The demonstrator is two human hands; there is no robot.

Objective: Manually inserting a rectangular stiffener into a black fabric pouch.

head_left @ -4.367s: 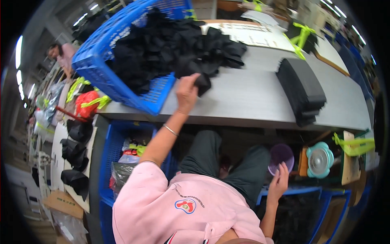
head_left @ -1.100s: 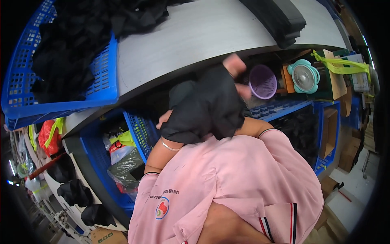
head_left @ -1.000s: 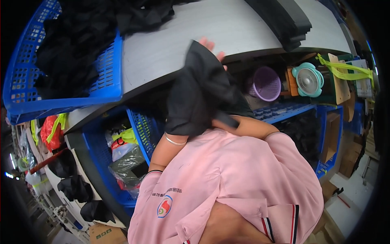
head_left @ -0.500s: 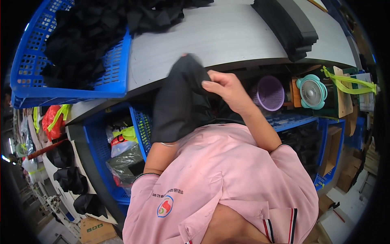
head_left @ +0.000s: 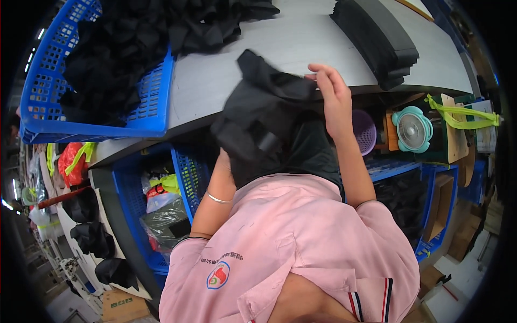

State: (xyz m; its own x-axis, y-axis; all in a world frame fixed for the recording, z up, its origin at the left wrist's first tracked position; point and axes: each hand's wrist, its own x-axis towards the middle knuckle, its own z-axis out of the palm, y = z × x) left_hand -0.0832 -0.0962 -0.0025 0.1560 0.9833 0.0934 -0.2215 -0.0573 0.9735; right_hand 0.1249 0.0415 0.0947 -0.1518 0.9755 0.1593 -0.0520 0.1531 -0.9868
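Note:
A black fabric piece (head_left: 258,107), loose and partly folded, hangs over my lap at the table's near edge. My left hand is covered by this cloth; only the wrist and the forearm (head_left: 218,185) with a bangle come out below it, so its fingers cannot be seen. My right hand (head_left: 335,99) is at the cloth's upper right corner, gripping that edge between thumb and fingers. A small shiny black patch shows on the lower part of the cloth.
A blue crate (head_left: 97,129) of black fabric pieces stands on the left of the grey table (head_left: 199,81). A long stack of black strips (head_left: 377,43) lies at the right. Below are a purple basket (head_left: 364,133), a teal fan (head_left: 413,130) and blue crates (head_left: 126,199).
The cloth, drawn over my left forearm like a sleeve before, now bunches higher and spreads right. My left forearm is uncovered. My right hand has moved right and up with the cloth's edge.

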